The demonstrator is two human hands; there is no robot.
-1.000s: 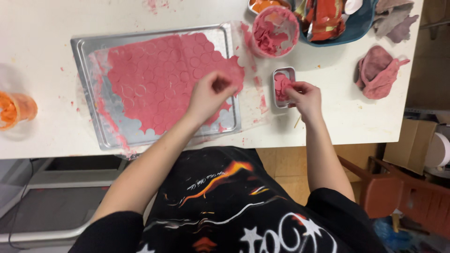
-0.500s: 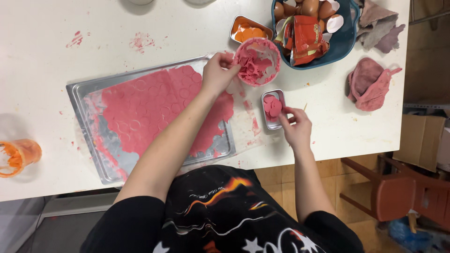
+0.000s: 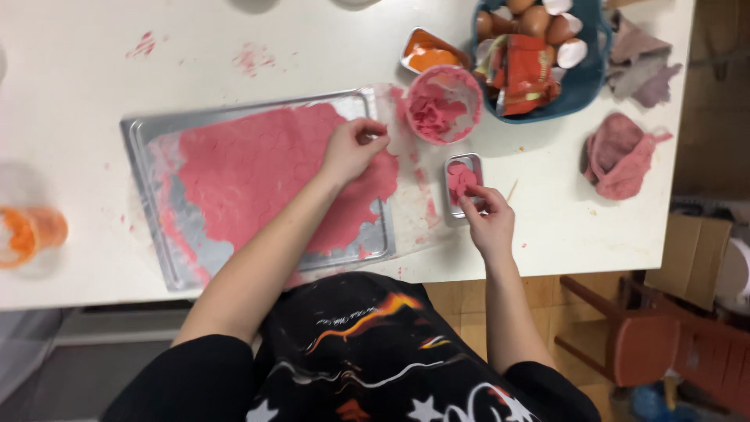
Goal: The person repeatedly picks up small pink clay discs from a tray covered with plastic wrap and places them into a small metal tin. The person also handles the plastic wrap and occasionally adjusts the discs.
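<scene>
head view, looking steeply down, table (image 3: 234, 47) near

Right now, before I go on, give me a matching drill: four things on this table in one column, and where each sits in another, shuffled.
Things:
1. left hand
2. right hand
3. blue bowl of eggs
4. orange cup

Places:
A. far left edge of the table
B. top right, beside the round pink tub
C. at the small metal mould filled with pink dough
D. over the pink dough sheet on the metal tray

Pairs: 1-D, 2-C, 3-B, 4-A
</scene>
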